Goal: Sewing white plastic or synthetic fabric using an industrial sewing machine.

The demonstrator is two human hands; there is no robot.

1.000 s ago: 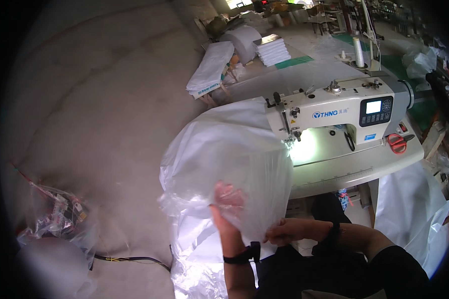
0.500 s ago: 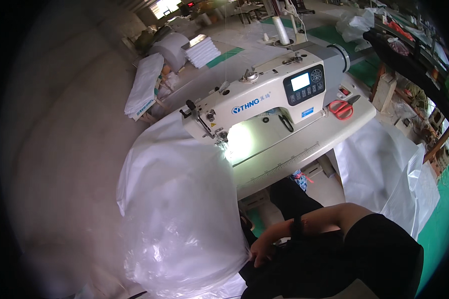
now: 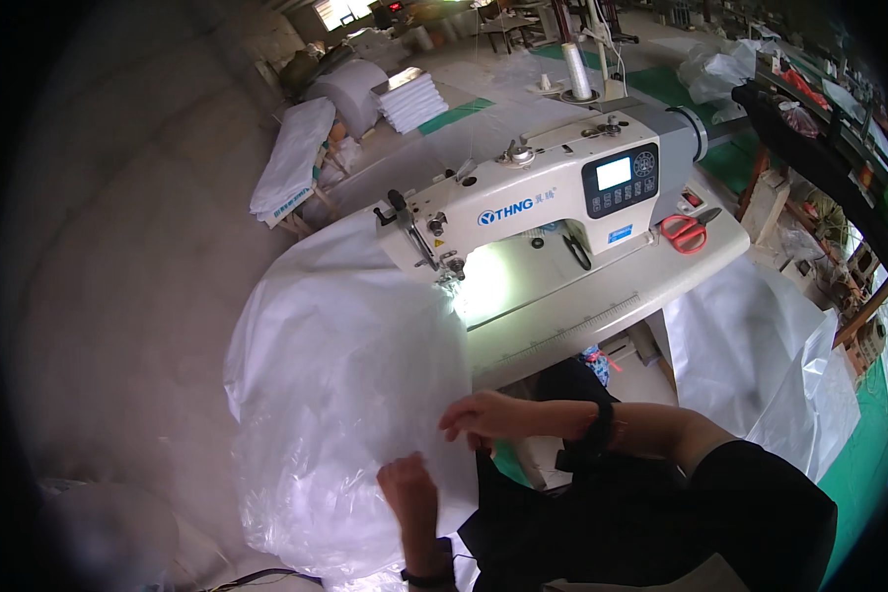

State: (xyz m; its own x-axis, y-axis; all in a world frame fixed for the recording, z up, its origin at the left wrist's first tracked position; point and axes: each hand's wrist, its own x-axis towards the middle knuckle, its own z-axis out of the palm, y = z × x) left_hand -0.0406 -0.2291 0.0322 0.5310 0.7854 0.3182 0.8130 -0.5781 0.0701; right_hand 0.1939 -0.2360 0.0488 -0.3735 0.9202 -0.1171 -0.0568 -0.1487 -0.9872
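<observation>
The fingers (image 3: pixel 456 422) of the right hand (image 3: pixel 483 414) curl loosely onto the near edge of a large translucent white plastic sheet (image 3: pixel 345 395); whether they pinch it or only press on it I cannot tell. A dark band wraps the right wrist. The left hand (image 3: pixel 409 488) comes up from the lower edge just below and to the left, its fingers closed against the same sheet, apparently gripping a fold, and a dark band sits on that wrist too.

The plastic sheet billows in a big crumpled mound in front of the person, hanging off the left end of the surface (image 3: pixel 582 306) toward the floor, its far edge reaching up under the needle end of the sewing machine (image 3: pixel 543 197). The machine is cream-white, with a blue label on its front, a small lit screen and dark button panel on its right part, and a lamp lighting the surface beneath its arm. A pair of red-handled scissors (image 3: pixel 686 232) lies on the surface just right of the machine. A white thread cone (image 3: pixel 580 71) stands behind the machine.

More white plastic sheeting (image 3: pixel 760 345) hangs to the right of the surface, over a green floor. Farther off to the left, a folded white bundle (image 3: pixel 291 163) with a small blue-green printed strip lies on a low bench, and a stack of flat white folded pieces (image 3: pixel 409 99) sits beyond it, near a large white roll (image 3: pixel 350 89).
</observation>
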